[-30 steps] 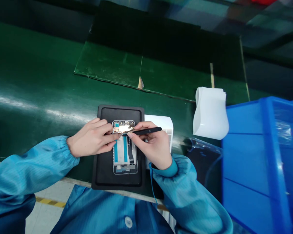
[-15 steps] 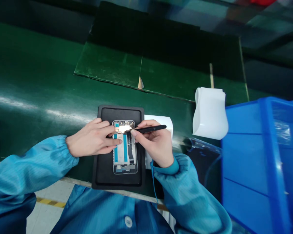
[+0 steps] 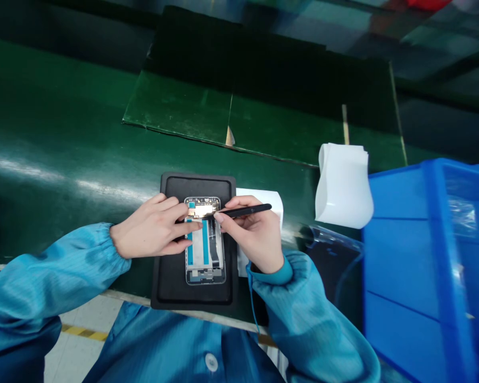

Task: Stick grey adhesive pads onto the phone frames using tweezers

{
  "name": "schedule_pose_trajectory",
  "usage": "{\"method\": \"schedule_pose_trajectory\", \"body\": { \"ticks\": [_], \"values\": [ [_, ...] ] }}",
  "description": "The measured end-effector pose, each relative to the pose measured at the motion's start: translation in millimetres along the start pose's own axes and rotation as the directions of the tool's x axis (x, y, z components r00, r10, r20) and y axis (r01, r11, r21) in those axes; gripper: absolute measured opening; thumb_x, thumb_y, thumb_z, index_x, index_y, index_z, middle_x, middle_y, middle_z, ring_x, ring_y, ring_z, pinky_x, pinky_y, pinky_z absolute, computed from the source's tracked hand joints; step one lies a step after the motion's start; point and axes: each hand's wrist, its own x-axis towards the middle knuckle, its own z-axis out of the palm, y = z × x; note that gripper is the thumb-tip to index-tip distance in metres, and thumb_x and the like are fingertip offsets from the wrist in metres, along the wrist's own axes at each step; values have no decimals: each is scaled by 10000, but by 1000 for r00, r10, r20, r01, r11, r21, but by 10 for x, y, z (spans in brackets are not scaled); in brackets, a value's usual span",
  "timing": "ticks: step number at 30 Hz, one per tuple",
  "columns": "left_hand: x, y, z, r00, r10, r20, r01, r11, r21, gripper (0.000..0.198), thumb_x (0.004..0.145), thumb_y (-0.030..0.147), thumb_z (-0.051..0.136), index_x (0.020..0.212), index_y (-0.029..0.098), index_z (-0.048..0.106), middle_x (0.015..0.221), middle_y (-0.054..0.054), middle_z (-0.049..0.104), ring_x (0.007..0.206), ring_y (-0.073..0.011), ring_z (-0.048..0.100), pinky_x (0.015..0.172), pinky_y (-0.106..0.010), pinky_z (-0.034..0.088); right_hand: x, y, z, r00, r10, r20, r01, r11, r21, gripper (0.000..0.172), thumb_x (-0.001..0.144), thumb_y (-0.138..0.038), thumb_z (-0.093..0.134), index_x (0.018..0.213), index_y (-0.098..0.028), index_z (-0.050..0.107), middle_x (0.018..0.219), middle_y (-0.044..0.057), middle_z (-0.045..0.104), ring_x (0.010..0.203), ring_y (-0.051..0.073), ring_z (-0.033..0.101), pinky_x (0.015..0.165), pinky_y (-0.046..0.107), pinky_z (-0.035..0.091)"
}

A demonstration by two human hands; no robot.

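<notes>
An opened phone (image 3: 195, 250) lies on a black tray (image 3: 171, 287), its circuit board, blue strips and dark ribbon cable exposed. My left hand (image 3: 154, 226) reaches over its left edge, fingers stretched and apart. The index and middle fingers rest on the phone around the lower edge of the board. My right hand (image 3: 255, 234) is closed in a pinch on slim black tweezers (image 3: 247, 210). Their thin tip points left, at the board's lower edge near the top of the ribbon cable; whether it touches is too small to tell.
White paper (image 3: 263, 196) lies partly under the tray's right side. A folded white sheet (image 3: 343, 186) is farther right, beside a large blue bin (image 3: 401, 255). A clear plastic piece (image 3: 335, 244) lies before the bin. A green board (image 3: 183, 111) covers the table's back.
The left index and middle fingers have shifted slightly to the right and up over the phone. My right hand and the tweezers stay in nearly the same place.
</notes>
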Motion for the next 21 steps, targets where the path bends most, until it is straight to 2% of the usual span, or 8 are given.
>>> {"method": "schedule_pose_trajectory", "body": {
  "ticks": [5, 9, 13, 21],
  "values": [
    [-3, -6, -4, 999, -6, -32, 7, 1000, 30, 335, 984, 431, 516, 1177, 215, 684, 887, -59, 577, 784, -200, 466, 675, -340, 324, -4, 14, -2, 1000, -6, 5, 6, 1000, 10, 285, 744, -346, 840, 905, -224, 639, 797, -10, 670, 564, 131, 639, 489, 258, 552],
    [3, -9, -20, 1000, 6, 19, -7, 1000, 10, 313, 993, 413, 502, 1176, 230, 678, 896, -55, 570, 793, -199, 466, 685, -338, 331, -1, 54, -11, 1000, -9, 14, 8, 1000, 8, 282, 751, -354, 835, 913, -225, 642, 801, -13, 669, 555, 126, 637, 475, 250, 547],
    [8, 8, -17, 998, -19, 56, 17, 999, 45, 346, 992, 405, 496, 1260, 237, 634, 968, -68, 582, 827, -214, 477, 696, -349, 325, 4, 68, -16, 1000, -24, 19, 24, 1000, 2, 269, 752, -336, 833, 914, -229, 646, 810, -15, 669, 558, 123, 637, 473, 246, 546],
    [-2, -31, -19, 999, 40, 4, -39, 999, -33, 273, 996, 391, 507, 1112, 261, 718, 871, -48, 558, 765, -187, 436, 670, -331, 298, -1, 51, -2, 1000, -16, 6, 16, 1000, 5, 266, 744, -321, 835, 902, -223, 646, 788, -13, 679, 551, 121, 631, 472, 242, 546]
  ]
}}
